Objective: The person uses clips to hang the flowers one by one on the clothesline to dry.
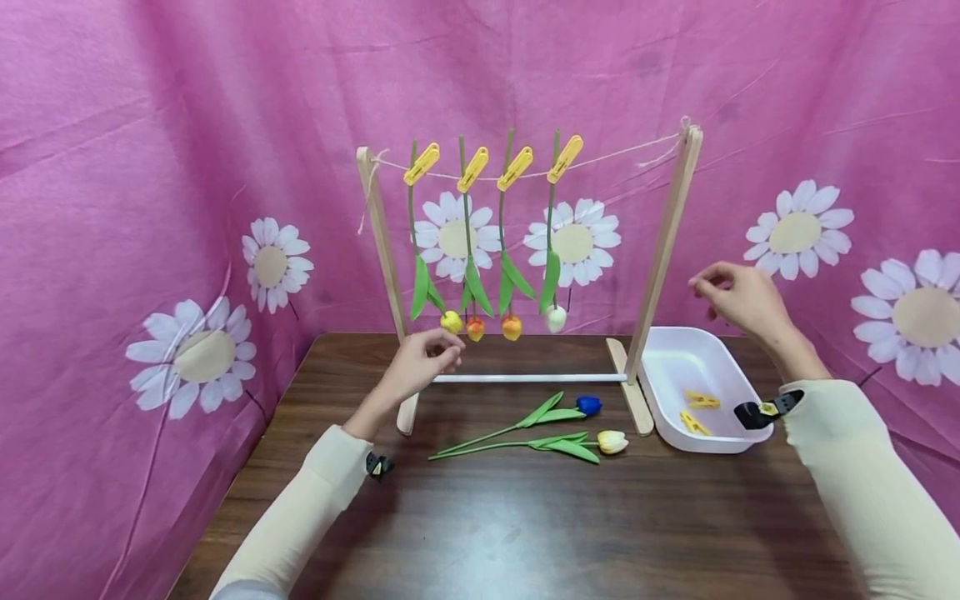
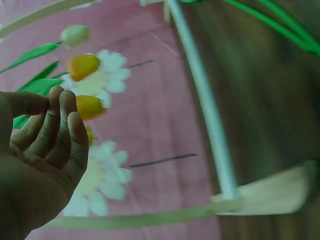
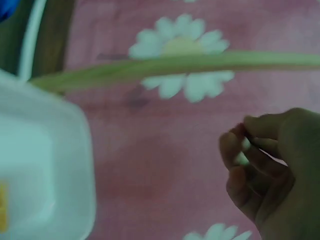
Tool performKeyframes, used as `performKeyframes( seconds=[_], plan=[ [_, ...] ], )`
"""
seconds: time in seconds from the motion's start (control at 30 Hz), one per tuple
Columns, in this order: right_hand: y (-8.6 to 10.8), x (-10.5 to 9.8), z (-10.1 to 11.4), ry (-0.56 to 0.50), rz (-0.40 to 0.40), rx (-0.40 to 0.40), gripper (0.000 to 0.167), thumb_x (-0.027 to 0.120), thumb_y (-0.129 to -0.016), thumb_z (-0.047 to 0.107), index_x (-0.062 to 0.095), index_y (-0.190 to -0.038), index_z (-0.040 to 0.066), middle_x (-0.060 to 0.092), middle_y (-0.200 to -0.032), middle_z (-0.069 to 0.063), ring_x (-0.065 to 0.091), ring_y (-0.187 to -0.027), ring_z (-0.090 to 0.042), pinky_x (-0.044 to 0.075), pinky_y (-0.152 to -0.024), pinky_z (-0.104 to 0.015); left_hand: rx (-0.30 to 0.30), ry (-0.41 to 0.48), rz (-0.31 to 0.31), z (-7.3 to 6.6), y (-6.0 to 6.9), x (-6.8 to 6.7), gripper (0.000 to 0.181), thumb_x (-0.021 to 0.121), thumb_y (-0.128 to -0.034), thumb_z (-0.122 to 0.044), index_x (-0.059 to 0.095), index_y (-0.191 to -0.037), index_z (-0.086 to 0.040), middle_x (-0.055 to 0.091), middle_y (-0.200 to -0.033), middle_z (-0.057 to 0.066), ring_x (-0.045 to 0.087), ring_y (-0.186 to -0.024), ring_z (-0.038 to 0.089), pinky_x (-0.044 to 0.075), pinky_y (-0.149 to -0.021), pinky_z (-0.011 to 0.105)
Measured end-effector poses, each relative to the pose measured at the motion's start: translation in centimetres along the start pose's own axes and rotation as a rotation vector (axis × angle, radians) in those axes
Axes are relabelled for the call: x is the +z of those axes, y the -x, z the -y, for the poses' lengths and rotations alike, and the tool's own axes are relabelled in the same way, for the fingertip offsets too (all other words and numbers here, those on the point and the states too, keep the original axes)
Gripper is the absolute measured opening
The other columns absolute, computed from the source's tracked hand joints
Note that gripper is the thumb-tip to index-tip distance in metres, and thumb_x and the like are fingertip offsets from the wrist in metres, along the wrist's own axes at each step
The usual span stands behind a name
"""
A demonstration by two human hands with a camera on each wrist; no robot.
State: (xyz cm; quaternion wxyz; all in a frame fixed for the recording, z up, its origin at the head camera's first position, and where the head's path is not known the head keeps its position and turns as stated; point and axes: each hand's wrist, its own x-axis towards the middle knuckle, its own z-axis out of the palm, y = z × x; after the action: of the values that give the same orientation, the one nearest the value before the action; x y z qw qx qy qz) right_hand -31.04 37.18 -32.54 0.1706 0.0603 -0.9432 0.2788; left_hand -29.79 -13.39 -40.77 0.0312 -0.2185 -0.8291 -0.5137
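Four-sided yellow clothespins [image 1: 422,164] hold several tulips upside down on a string: a yellow tulip [image 1: 450,322], two orange ones [image 1: 512,327] and a white tulip [image 1: 556,318]. Just below the yellow bloom is my left hand [image 1: 422,360], fingers loosely bent and thumb near the fingertips, with nothing seen in it. In the left wrist view these fingers [image 2: 72,130] partly cover the blooms; contact cannot be told. My right hand [image 1: 746,304] hovers above the white tray [image 1: 667,350], loosely curled, holding nothing visible. Two yellow clothespins [image 1: 702,400] lie in that tray.
A blue tulip [image 1: 588,406] and a white-yellow tulip [image 1: 612,442] lie on the brown table [image 1: 480,517]. The string is tied between two wooden posts [image 1: 667,242], joined low down by a white rod [image 1: 525,378]. Behind hangs a pink flowered cloth [image 1: 300,100].
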Motion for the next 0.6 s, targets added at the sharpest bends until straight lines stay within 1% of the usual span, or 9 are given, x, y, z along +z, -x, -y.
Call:
performKeyframes(
  seconds=[0.07,0.1,0.17,0.23,0.3,0.33,0.43,0.5,0.6],
  plan=[
    [0.2,0.9,-1.3,0.069,0.071,-0.011,0.027,0.065,-0.107,0.026,0.074,-0.115,0.001,0.078,-0.078,-0.006,0.067,-0.057,-0.012,0.045,-0.056,-0.032,-0.022,-0.018,0.027,1.1,0.6,0.3,0.011,0.068,-0.1018,-0.008,0.077,-0.106,-0.004,0.077,-0.089,0.018,0.074,-0.080,0.040,0.063,-0.068,0.031],
    [0.3,1.3,-2.0,0.093,0.114,-0.017,0.026,0.065,-0.106,0.023,0.074,-0.115,0.001,0.079,-0.083,-0.012,0.069,-0.059,-0.014,0.046,-0.058,-0.034,-0.031,-0.024,0.045,1.6,1.0,0.4,0.010,0.068,-0.1014,-0.007,0.077,-0.106,-0.004,0.076,-0.088,0.018,0.074,-0.080,0.040,0.063,-0.068,0.032],
    [0.5,2.3,-3.4,0.141,0.201,-0.018,0.023,0.065,-0.105,0.021,0.073,-0.115,0.001,0.079,-0.087,-0.012,0.070,-0.063,-0.015,0.046,-0.062,-0.035,-0.046,-0.048,0.092,2.4,1.6,0.7,0.010,0.068,-0.1004,-0.007,0.076,-0.105,-0.004,0.076,-0.088,0.018,0.074,-0.078,0.039,0.062,-0.067,0.032],
    [0.7,3.2,-4.7,0.181,0.279,-0.018,0.020,0.066,-0.103,0.018,0.074,-0.113,0.002,0.078,-0.091,-0.011,0.071,-0.065,-0.016,0.047,-0.060,-0.035,-0.060,-0.074,0.148,3.1,2.3,1.1,0.011,0.067,-0.0990,-0.006,0.076,-0.106,-0.002,0.076,-0.088,0.018,0.074,-0.075,0.032,0.061,-0.067,0.029],
    [1.0,4.0,-5.8,0.216,0.354,-0.010,0.019,0.067,-0.102,0.016,0.074,-0.112,0.002,0.077,-0.091,-0.010,0.070,-0.067,-0.016,0.047,-0.059,-0.035,-0.063,-0.116,0.208,3.8,2.8,1.6,0.012,0.067,-0.0981,-0.005,0.075,-0.106,0.000,0.076,-0.087,0.016,0.072,-0.072,0.022,0.059,-0.066,0.025],
    [1.1,4.3,-6.4,0.229,0.386,-0.007,0.018,0.068,-0.101,0.015,0.074,-0.111,0.002,0.076,-0.091,-0.008,0.069,-0.067,-0.015,0.048,-0.059,-0.035,-0.059,-0.144,0.236,4.1,3.1,1.8,0.012,0.068,-0.0975,-0.005,0.076,-0.105,0.000,0.076,-0.086,0.014,0.071,-0.071,0.017,0.058,-0.066,0.024],
    [1.6,5.0,-7.9,0.261,0.480,0.013,0.016,0.068,-0.098,0.012,0.074,-0.110,0.002,0.075,-0.090,-0.009,0.066,-0.070,-0.017,0.049,-0.057,-0.034,-0.032,-0.255,0.317,4.8,3.6,2.6,0.010,0.070,-0.0972,-0.005,0.077,-0.103,-0.002,0.076,-0.083,0.004,0.066,-0.071,0.006,0.055,-0.068,0.022],
    [1.9,5.3,-8.7,0.269,0.541,0.027,0.015,0.067,-0.097,0.011,0.073,-0.108,0.002,0.073,-0.090,-0.011,0.064,-0.072,-0.019,0.051,-0.057,-0.034,-0.021,-0.338,0.363,5.1,3.9,3.1,0.008,0.072,-0.0968,-0.007,0.078,-0.101,-0.007,0.076,-0.082,-0.003,0.063,-0.071,0.001,0.054,-0.068,0.022],
    [2.2,5.8,-9.6,0.267,0.632,0.061,0.014,0.068,-0.095,0.010,0.072,-0.106,0.003,0.070,-0.091,-0.012,0.061,-0.075,-0.022,0.053,-0.059,-0.034,-0.041,-0.431,0.419,5.2,4.4,3.7,0.006,0.074,-0.0972,-0.011,0.079,-0.100,-0.014,0.077,-0.082,-0.009,0.062,-0.071,0.001,0.053,-0.069,0.025]
  ],
)
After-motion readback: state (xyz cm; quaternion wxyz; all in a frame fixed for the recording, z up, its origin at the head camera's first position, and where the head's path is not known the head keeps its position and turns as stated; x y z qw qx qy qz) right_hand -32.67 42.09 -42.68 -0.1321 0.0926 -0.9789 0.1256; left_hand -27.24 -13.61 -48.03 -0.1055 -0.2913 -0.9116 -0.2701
